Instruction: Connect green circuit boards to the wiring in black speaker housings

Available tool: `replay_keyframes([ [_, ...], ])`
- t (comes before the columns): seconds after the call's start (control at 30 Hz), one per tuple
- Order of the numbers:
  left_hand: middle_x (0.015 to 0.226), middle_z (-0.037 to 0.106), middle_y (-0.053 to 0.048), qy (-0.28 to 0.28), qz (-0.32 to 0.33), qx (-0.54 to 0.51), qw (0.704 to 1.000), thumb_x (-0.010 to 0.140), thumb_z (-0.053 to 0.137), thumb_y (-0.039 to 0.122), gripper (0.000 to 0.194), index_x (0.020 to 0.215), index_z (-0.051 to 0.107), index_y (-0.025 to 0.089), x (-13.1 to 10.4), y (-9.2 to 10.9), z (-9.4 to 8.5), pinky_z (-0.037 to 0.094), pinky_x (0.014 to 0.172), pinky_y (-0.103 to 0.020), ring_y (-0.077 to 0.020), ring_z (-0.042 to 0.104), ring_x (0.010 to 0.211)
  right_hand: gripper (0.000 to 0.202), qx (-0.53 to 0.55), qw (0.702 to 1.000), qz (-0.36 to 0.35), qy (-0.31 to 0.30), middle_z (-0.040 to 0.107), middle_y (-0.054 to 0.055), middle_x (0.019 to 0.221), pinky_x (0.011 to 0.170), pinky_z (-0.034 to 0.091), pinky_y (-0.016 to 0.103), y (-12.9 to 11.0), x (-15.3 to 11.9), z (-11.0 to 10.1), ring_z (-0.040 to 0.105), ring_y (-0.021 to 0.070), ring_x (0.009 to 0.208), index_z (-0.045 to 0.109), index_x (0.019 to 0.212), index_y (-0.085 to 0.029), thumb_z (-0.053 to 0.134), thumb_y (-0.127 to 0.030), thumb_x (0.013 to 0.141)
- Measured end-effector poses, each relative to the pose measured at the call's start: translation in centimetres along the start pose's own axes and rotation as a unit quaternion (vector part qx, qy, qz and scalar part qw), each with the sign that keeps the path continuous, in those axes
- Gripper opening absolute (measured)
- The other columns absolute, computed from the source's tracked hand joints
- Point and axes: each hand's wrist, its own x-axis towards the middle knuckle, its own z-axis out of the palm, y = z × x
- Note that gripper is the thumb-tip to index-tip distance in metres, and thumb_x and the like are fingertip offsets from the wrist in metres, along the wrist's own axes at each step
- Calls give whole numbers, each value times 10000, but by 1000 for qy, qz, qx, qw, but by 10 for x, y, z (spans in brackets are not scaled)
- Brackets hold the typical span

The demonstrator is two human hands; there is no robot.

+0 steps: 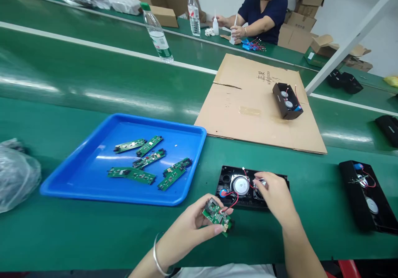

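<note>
My left hand (202, 224) holds a green circuit board (217, 215) between thumb and fingers, in front of the near-left corner of an open black speaker housing (228, 176). A red and black wire links the board to a blue round part (223, 193) inside the housing. Two round silver speakers sit in it; the left one (241, 185) shows fully, the right one is partly covered by my right hand (273, 193). The thumb and index finger of that hand are pinched at a red wire (249, 181) over the housing; whether they grip it is hard to tell.
A blue tray (124, 195) with several circuit boards lies left. Behind, a cardboard sheet (242, 124) carries another housing (287, 101). One more housing (367, 199) is at right, a plastic bag (18, 174) far left. Bottles and a person (264, 12) are beyond.
</note>
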Motion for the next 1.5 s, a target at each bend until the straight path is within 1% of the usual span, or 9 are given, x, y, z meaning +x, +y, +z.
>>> replay_keyframes([
  [0.1, 868, 656, -44, 32, 2, 35, 999, 618, 726, 344, 344, 852, 535, 180, 8, 1, 14, 492, 628, -255, -158, 610, 723, 126, -12, 1000, 15, 17, 676, 80, 904, 703, 479, 331, -13, 5, 20, 637, 224, 796, 590, 901, -184, 510, -177, 804],
  [0.2, 763, 636, 2, 65, 2, 70, 995, 625, 702, 333, 322, 861, 538, 187, 11, 3, 21, 463, 526, -222, -123, 582, 600, 131, 28, 999, 19, 38, 669, 65, 815, 621, 474, 299, -15, 10, 27, 628, 192, 682, 563, 876, -181, 493, -135, 776],
  [0.33, 726, 665, 5, 89, -7, 61, 994, 633, 687, 310, 330, 894, 521, 195, 11, 6, 26, 515, 595, -263, -159, 643, 631, 107, 197, 977, 49, 63, 640, 26, 707, 480, 453, 252, 7, 4, 11, 545, 122, 465, 566, 858, -181, 521, -215, 767],
  [0.5, 696, 694, -20, 94, 11, 68, 993, 695, 629, 319, 299, 931, 499, 190, 20, 3, 38, 562, 631, -312, -219, 697, 686, 116, 297, 954, 39, -1, 588, 1, 591, 443, 406, 231, 33, -9, -7, 504, 107, 454, 634, 751, -175, 594, -284, 748],
  [0.67, 772, 714, -40, 115, 59, 120, 984, 745, 566, 328, 270, 971, 497, 198, 34, -5, 49, 566, 726, -323, -226, 700, 774, 98, 248, 965, -72, -36, 617, 30, 746, 503, 410, 244, 28, -17, -3, 512, 119, 588, 670, 735, -193, 583, -213, 776],
  [0.8, 799, 709, -40, 116, 72, 156, 978, 753, 546, 319, 246, 966, 500, 204, 38, -7, 51, 567, 698, -305, -222, 700, 756, 127, 154, 967, -203, 26, 607, 27, 706, 628, 425, 296, 20, -20, 3, 500, 151, 700, 642, 718, -181, 557, -151, 807],
  [0.9, 804, 708, -35, 112, 76, 173, 975, 761, 539, 314, 232, 964, 503, 208, 39, -4, 51, 564, 694, -298, -220, 700, 757, 139, 115, 959, -255, 51, 611, 19, 692, 629, 404, 308, 20, -21, 6, 479, 147, 686, 629, 734, -178, 536, -150, 832],
  [1.3, 750, 717, -23, 104, 78, 226, 965, 772, 533, 269, 247, 1012, 525, 212, 44, -1, 56, 561, 659, -307, -237, 703, 738, 189, -12, 931, -360, 61, 609, 48, 718, 594, 383, 292, 23, -24, 7, 449, 148, 667, 612, 793, -147, 449, -99, 877],
  [1.5, 813, 699, -39, 96, 126, 232, 960, 791, 483, 235, 224, 1009, 524, 201, 48, -1, 57, 558, 652, -293, -201, 699, 699, 176, 37, 952, -295, 66, 600, 43, 719, 612, 394, 297, 22, -25, 9, 467, 149, 680, 607, 779, -149, 467, -140, 885],
])
